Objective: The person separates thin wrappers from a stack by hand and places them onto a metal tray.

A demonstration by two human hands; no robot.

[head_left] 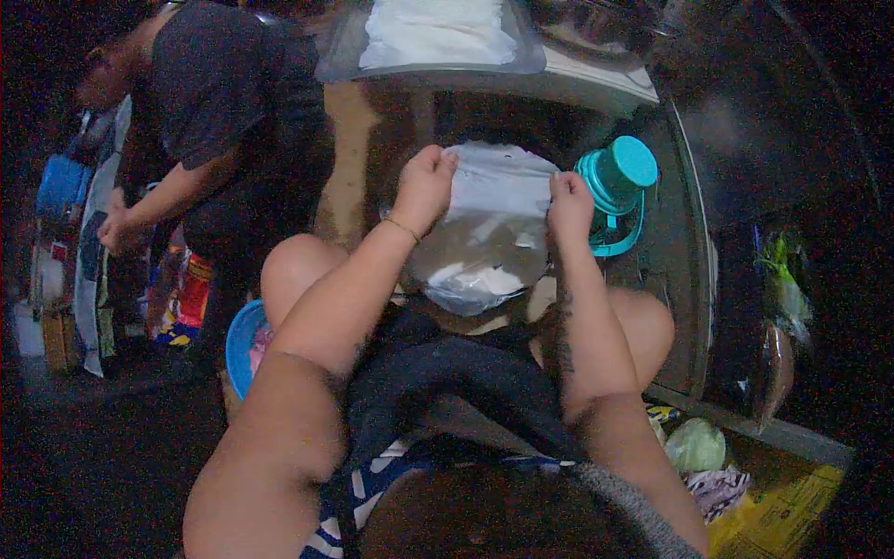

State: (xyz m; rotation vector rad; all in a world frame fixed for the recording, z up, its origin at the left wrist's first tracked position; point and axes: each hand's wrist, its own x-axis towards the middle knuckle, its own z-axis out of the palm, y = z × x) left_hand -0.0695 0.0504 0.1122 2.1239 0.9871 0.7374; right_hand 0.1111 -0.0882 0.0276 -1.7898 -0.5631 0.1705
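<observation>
My left hand (pixel 424 191) pinches the left edge of a thin, pale, wet-looking sheet (pixel 498 177). Its right edge is in the fingers of my right hand (pixel 570 207), so the sheet spans between both hands. Whether it is cloth or plastic I cannot tell. Just below lies a round, shiny basin (pixel 470 306) between my knees, with what looks like water and white pieces in it. Close to my right hand stands a teal pail (pixel 626 166) with a handle.
Ahead, a grey tray (pixel 337 67) holds white folded sheets (pixel 438 35). A blue tub (pixel 240 349) stands beside my left knee. Another person (pixel 219 93) works at the left. Low right are a green cabbage-like thing (pixel 696 445) and a yellow bag (pixel 782 517).
</observation>
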